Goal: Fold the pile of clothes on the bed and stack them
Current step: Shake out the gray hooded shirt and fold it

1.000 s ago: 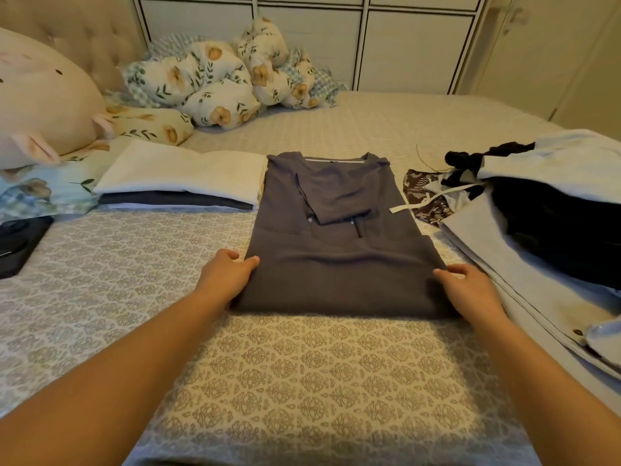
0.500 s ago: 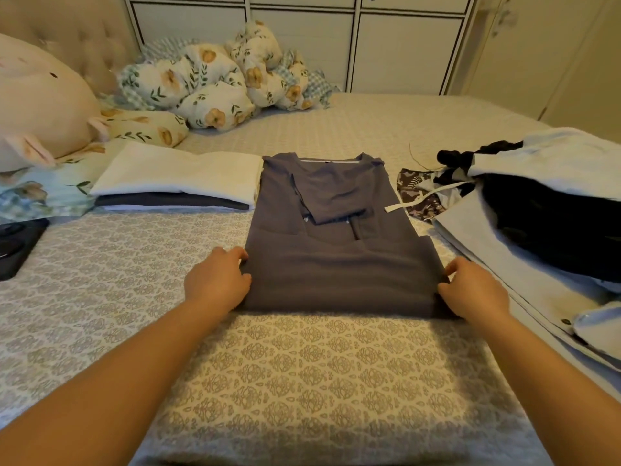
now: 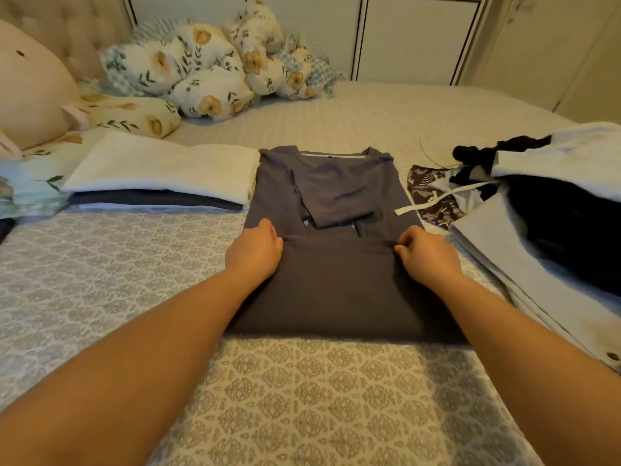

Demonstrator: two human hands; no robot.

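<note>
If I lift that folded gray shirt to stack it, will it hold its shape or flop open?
The gray shirt is probably floppy: its doubled hem creases softly where the left hand and right hand pinch it. It looks light and thin, lying flat on the bedspread. Lifted by one edge, it would likely unfold; supporting it underneath seems safer.

bed (image 3: pixel 336 398): patterned cover | wardrobe (image 3: pixel 403 38): white panelled doors | headboard (image 3: pixel 67 35): tufted beige | light: warm, dim

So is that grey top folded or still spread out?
Partly folded: the grey top has sleeves tucked in and its bottom doubled up, both hands pinching that edge.
</note>
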